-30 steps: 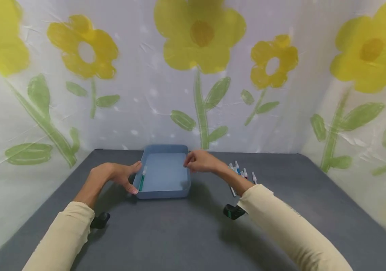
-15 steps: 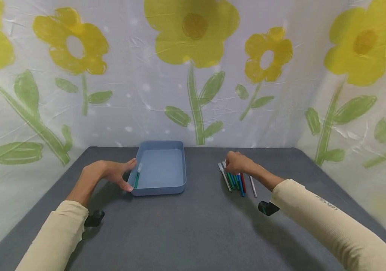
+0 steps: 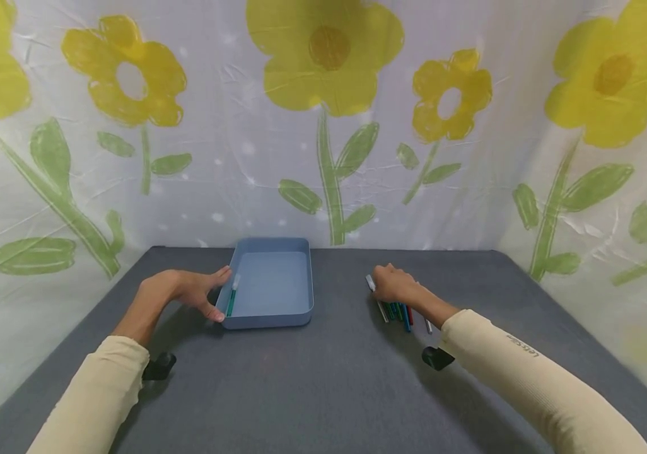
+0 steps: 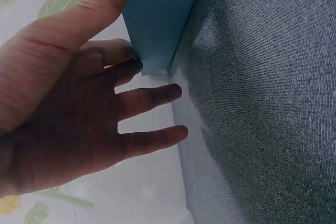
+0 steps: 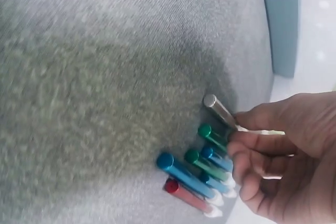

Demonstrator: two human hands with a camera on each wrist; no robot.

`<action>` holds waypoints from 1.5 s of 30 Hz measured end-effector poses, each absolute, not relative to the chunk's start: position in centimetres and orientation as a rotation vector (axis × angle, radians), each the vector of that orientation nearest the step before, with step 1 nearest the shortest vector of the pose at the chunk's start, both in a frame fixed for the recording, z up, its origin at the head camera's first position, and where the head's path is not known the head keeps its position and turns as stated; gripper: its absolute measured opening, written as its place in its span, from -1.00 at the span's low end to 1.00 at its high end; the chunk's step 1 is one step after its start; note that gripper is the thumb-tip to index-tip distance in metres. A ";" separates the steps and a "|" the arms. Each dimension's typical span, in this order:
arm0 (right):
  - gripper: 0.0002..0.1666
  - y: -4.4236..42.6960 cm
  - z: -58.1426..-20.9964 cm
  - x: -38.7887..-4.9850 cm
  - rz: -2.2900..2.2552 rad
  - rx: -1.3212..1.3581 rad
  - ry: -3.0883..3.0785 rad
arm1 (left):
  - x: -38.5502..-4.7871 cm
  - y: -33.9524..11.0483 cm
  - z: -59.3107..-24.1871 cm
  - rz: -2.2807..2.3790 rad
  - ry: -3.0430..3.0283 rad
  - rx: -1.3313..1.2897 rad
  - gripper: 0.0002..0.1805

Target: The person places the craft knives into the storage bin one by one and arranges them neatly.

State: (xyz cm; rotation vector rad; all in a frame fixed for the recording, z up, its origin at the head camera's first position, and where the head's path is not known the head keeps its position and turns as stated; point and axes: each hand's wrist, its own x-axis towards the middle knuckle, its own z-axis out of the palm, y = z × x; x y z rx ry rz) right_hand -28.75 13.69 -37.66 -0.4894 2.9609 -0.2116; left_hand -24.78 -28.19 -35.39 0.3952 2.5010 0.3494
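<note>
Nearest my head view, two cream sleeves reach across the grey desk. On the right side, I see blue, green and red pens bunched under the right hand, whose thumb and forefinger pinch a silver pen at the bunch's left edge. Another pale pen lies just right of them. My left hand spreads its fingers against the left side of a blue tray; inside, a green pen lies along that wall. Behind hangs a flower-patterned sheet.
</note>
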 end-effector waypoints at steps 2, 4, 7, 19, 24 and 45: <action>-0.49 13.4 -37.7 -28.8 -0.212 -0.456 2.961 | -24.8 -28.3 -35.4 0.359 2.500 0.400 0.47; -0.50 13.2 -37.7 -28.9 -0.203 -0.432 2.963 | -24.7 -28.3 -35.4 0.365 2.499 0.400 0.48; -0.51 13.1 -37.8 -29.0 -0.191 -0.410 2.967 | -24.6 -28.4 -35.4 0.374 2.500 0.399 0.47; -0.36 13.4 -38.0 -29.1 -0.479 -0.416 2.983 | -24.7 -28.2 -35.6 0.372 2.502 0.386 0.46; -0.33 11.7 -36.2 -28.6 -0.769 -0.551 2.950 | -24.7 -28.1 -35.5 0.347 2.507 0.385 0.47; -0.64 -5.7 -38.0 -28.5 -1.171 -0.451 2.562 | -24.6 -28.5 -35.7 0.356 2.531 0.384 0.47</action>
